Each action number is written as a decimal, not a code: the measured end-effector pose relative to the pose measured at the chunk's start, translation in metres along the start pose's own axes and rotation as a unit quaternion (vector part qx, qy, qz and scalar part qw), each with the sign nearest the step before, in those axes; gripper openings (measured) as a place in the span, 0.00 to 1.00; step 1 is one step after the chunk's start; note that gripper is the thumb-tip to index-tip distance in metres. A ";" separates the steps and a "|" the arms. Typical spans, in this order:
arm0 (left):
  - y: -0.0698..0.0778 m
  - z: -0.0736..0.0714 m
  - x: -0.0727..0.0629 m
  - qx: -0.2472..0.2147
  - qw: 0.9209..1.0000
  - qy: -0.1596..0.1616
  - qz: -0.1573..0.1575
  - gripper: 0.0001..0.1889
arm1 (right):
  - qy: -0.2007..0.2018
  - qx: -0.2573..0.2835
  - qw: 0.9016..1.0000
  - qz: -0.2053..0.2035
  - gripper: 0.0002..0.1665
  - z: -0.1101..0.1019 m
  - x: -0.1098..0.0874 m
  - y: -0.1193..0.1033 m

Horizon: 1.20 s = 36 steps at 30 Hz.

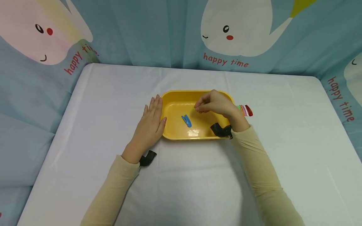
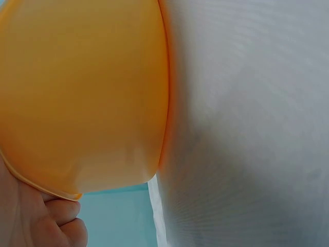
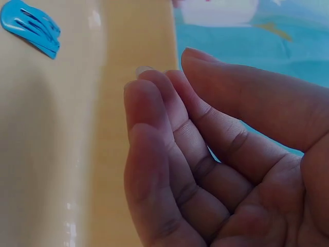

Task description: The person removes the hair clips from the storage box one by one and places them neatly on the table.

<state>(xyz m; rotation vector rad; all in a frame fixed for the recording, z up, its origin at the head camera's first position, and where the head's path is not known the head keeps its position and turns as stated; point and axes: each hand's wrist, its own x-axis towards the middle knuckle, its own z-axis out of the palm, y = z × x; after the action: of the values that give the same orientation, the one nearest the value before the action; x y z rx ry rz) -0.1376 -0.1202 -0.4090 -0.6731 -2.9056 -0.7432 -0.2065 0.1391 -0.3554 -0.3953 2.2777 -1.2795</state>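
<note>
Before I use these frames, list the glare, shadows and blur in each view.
Head: glare patch in the yellow rounded plastic tray, soft shadow on the white tablecloth; left wrist: dim, shadow on the tablecloth beside the tray; right wrist: glints, tray softly blurred.

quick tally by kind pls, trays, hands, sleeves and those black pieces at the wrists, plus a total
Tray: 1, the yellow tray
Hands: 2, left hand and right hand
Sleeves: 2, left sleeve and right sleeve
Black wrist pieces: 2, one per wrist
Total: 7
</note>
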 end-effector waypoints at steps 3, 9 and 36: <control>0.000 0.000 0.000 -0.002 1.000 0.001 0.000 0.33 | -0.005 -0.005 1.000 0.001 0.07 0.003 0.003 -0.001; 0.000 0.000 0.000 0.002 1.000 0.002 0.001 0.33 | -0.023 -0.025 0.999 0.014 0.06 0.008 0.010 -0.002; 0.001 -0.001 -0.001 -0.004 1.000 -0.002 0.001 0.33 | -0.101 -0.179 0.977 0.052 0.15 0.031 0.040 0.003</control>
<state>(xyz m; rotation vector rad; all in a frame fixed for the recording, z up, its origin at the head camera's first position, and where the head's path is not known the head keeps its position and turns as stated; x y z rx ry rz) -0.1363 -0.1201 -0.4076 -0.6798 -2.9055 -0.7548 -0.2229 0.0998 -0.3823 -0.4967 2.3155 -0.7394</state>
